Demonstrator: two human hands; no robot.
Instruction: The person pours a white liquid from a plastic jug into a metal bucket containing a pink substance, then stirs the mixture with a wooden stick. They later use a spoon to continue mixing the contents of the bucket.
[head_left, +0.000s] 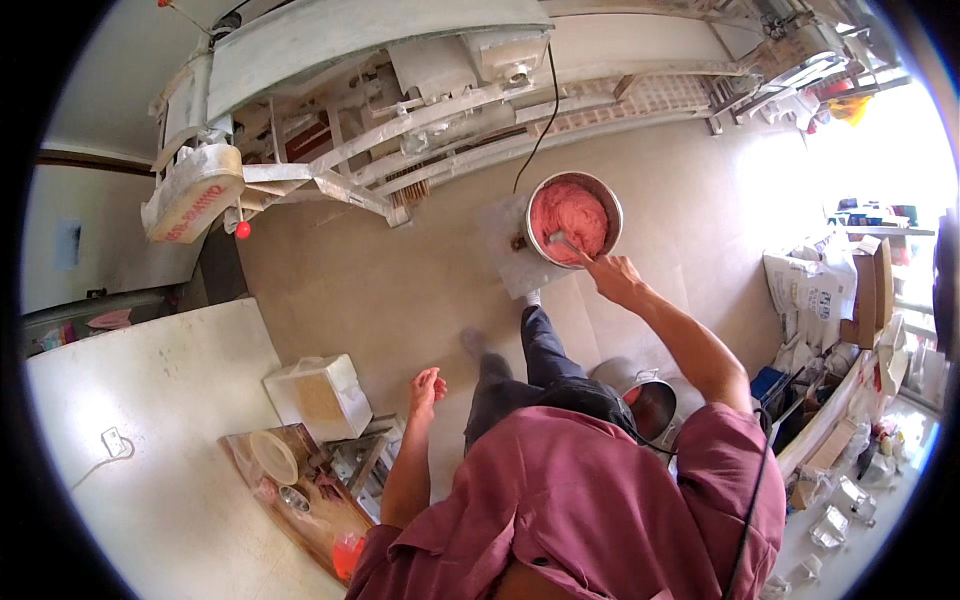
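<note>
My right hand (616, 279) grips the handle of a scraper-like tool (568, 244), whose pale head lies in thick pink paste (568, 206). The paste partly fills a round metal pot (616, 238), and my hand is just over its near rim. Beneath the pot is a flat grey sheet (501, 251) on the floor. My left hand (427, 388) hangs out to the left with its fingers loosely bent; no object shows in it. A white foam box (341, 397) stands beyond it to the left.
A long dusty machine with a metal frame (450, 109) crosses the far side, and a dark cable (553, 112) drops from it. Behind my right side stands another metal pot (609, 370). White sacks (814, 281) and a cardboard box (870, 292) line the right. A wooden tabletop (319, 517) is at left.
</note>
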